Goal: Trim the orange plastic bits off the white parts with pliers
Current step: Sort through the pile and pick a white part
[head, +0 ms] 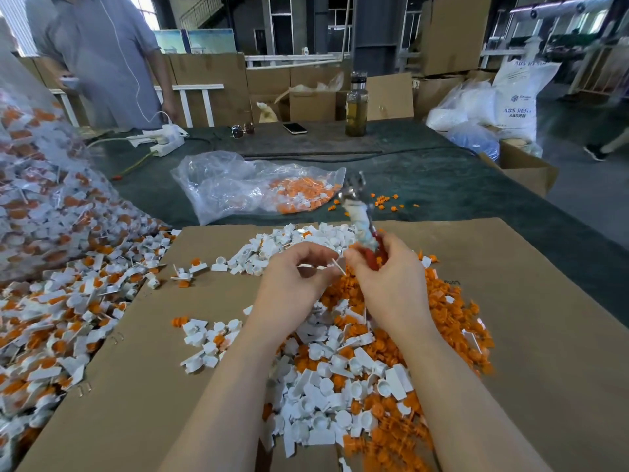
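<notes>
From the head view, our right hand [384,277] grips the pliers [362,216], nose raised and blurred; our left hand [296,277] pinches a white part [335,265] mid-sheet. We should seat the jaws at the orange joint, then squeeze. Heaped parts [340,386] crowd nearby; bag [252,189] far.

Before us, across our green table cover [425,172]: sunglasses [242,130], phone [295,128], bottle [356,105], power strip [167,140].

Parts pile [340,369] on cardboard [544,335]; bag [238,189] behind, bottle [356,107] perhaps farthest back.
</notes>
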The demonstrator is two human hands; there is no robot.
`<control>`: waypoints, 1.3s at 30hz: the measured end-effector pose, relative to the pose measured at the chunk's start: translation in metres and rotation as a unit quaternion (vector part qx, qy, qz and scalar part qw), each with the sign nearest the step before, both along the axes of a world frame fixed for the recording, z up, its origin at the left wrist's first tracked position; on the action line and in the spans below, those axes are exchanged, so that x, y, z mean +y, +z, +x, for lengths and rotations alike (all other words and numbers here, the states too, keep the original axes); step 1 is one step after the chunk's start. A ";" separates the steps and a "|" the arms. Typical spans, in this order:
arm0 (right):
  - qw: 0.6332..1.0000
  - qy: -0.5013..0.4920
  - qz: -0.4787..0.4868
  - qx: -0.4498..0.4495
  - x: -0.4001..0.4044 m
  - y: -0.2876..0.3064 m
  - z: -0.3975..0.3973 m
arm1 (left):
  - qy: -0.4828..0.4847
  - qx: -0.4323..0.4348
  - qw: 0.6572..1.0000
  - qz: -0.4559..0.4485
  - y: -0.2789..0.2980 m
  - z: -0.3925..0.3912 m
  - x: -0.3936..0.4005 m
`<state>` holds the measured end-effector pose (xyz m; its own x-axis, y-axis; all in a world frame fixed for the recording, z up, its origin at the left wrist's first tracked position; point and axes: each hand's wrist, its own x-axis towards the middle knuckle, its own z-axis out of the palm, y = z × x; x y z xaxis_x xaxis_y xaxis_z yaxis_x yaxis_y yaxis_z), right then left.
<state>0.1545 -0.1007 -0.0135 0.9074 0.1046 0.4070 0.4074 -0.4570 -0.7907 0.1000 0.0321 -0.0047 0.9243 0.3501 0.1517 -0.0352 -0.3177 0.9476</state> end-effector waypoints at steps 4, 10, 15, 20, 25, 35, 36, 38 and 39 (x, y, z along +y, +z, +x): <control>0.989 0.043 0.136 0.038 0.002 0.005 -0.004 | -0.028 0.000 0.999 -0.036 0.002 -0.001 -0.007; 0.991 0.056 0.111 0.038 0.003 0.005 -0.005 | -0.031 -0.004 0.994 -0.103 0.001 -0.002 -0.008; 0.998 0.049 0.030 0.019 0.002 0.003 -0.005 | -0.016 -0.018 0.994 -0.107 -0.001 -0.001 -0.007; 0.998 0.053 0.025 0.023 0.003 0.002 -0.003 | -0.007 -0.011 0.991 -0.133 -0.001 -0.001 -0.004; 0.997 0.046 0.049 0.024 0.004 0.000 -0.004 | -0.005 -0.023 0.983 -0.180 -0.002 0.001 -0.007; 0.999 -0.006 0.028 -0.015 0.004 0.002 -0.007 | -0.041 -0.006 0.966 -0.254 0.000 0.002 -0.015; 0.999 -0.004 0.028 -0.016 0.005 0.003 -0.007 | -0.038 -0.008 0.967 -0.250 0.000 0.002 -0.014; 1.000 -0.004 0.021 -0.019 0.005 0.003 -0.008 | -0.033 -0.018 0.969 -0.245 -0.001 0.002 -0.014; 1.000 -0.006 0.016 -0.020 0.005 0.003 -0.008 | -0.028 -0.021 0.968 -0.249 -0.001 0.002 -0.014</control>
